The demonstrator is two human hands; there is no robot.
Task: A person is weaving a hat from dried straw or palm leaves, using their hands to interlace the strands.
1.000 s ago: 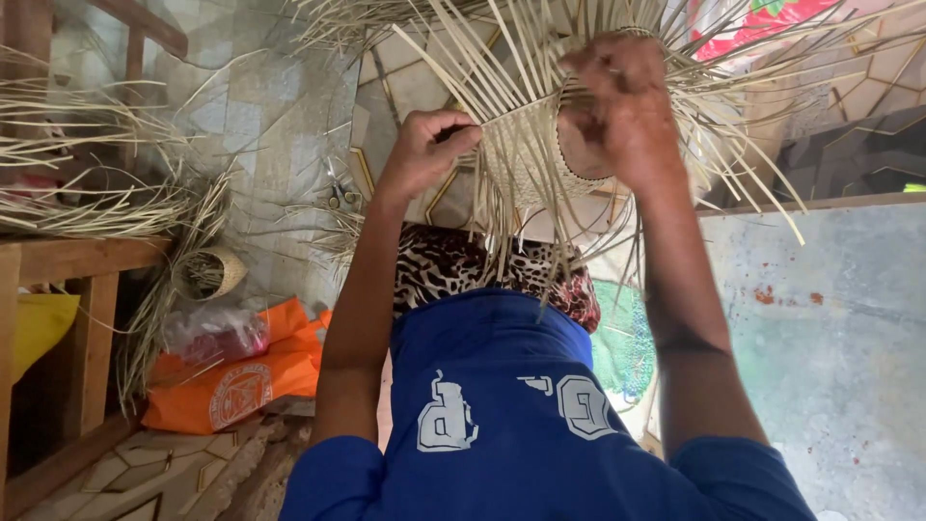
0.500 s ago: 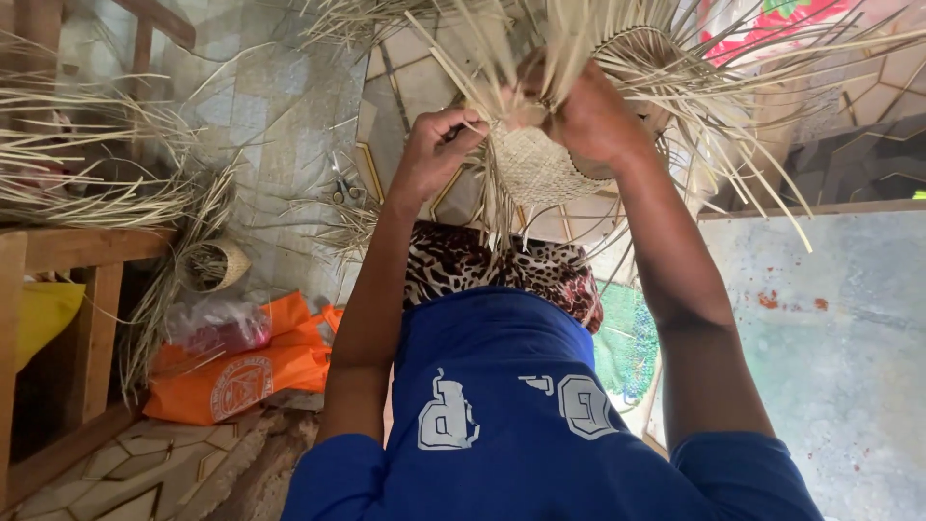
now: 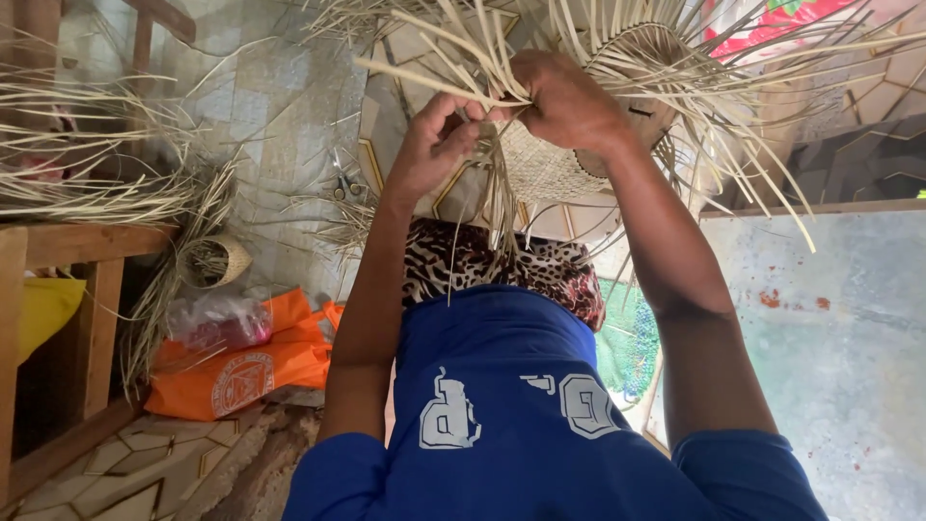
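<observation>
The right hand (image 3: 569, 101) grips the half-woven straw basket (image 3: 559, 164) to steady it. The left hand (image 3: 439, 140) pinches loose strands (image 3: 453, 48) just beside it, keeping them taut. Scissors (image 3: 344, 183) lie on the floor beyond.

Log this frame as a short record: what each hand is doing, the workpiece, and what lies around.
left hand: pinching pale straw strips beside the basket
right hand: gripping a bundle of strips against the basket
workpiece: half-woven straw basket, loose ends fanning out
floor: orange bag, small woven basket, scissors
left side: wooden bench with loose straw
</observation>
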